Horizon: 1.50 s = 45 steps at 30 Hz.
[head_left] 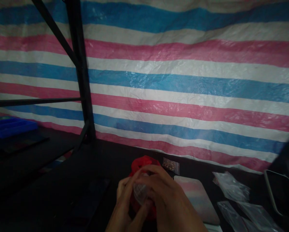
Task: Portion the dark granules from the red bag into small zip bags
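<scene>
Centrally, both hands (144, 199) around clear bag (139, 193), table's near edge.

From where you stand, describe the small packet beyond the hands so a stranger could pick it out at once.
Start at the striped tarpaulin hanging behind the dark table. Just below its bottom edge, right of the red thing that both hands are working at, lies the small packet. Unlike the clear bags farther right, it is small, squarish and holds brownish bits.
</scene>
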Tool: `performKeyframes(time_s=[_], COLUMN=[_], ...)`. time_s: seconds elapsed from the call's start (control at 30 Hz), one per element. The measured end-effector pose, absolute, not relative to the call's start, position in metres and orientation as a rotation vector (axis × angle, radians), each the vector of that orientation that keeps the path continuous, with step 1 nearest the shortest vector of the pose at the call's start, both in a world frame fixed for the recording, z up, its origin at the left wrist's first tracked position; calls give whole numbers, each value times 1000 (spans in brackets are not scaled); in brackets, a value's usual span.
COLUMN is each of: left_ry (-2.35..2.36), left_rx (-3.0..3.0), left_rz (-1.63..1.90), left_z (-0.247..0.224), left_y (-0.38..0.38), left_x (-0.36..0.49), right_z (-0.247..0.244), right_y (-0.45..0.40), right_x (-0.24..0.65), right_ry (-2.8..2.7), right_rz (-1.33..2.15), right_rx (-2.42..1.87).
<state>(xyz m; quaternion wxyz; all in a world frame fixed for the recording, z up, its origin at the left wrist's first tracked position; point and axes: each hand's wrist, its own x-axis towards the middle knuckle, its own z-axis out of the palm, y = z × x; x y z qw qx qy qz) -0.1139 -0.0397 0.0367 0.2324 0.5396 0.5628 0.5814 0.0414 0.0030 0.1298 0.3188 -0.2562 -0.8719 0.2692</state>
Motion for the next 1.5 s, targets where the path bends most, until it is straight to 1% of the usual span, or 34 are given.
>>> performKeyframes(time_s=[0.2, 0.27, 0.37, 0.43, 0.5, 0.6, 0.7, 0.77, 0.9, 1.03, 1.3, 1.5], left_ry=[1643, 1703, 1862, 1939, 1994, 2087, 2004, 1939, 1962, 1931, 1466, 1212], left_rx=[1433, 1351, 1146, 1162, 1351, 1541, 1541, 1479, 1293, 1126, 628, 398], left_rz=[1699, 1801, 1928, 1885, 1788, 1627, 1400, 1353, 1483, 1537, 1716, 1800], left_z=[38, 36, 33, 30, 25, 16, 13, 15, 23, 31, 39, 35], left_y=[-36, -37, -41, -43, -41, -31, -19, -12, -4, 2, 3, 2], left_x=[-118, -124, -130, -129, -125, -117, -112, -112, -112, -110, -116, -121], right_z=[136, 136, 128, 116, 100, 83, 81, 86, 96, 91, 73, 71], right_y=[4, 9, 19, 26, 31, 36, 44, 52, 67, 69, 66, 64], right_x=[49, 53, 58, 55, 49, 36, 27, 25, 20, 11, 12, 11], right_ry=[-2253, -2098, -1858, -1923, -2107, -2293, -2404, -2437, -2432, -2437, -2405, -2387], right_rz=[558, 537, 531, 558, 564, 428, 287, 252, 190, 214, 355, 338], right_rx=[-612, -622, -784, -927, -1070, -1265, -1380, -1431, -1530, -1540, -1387, -1414])
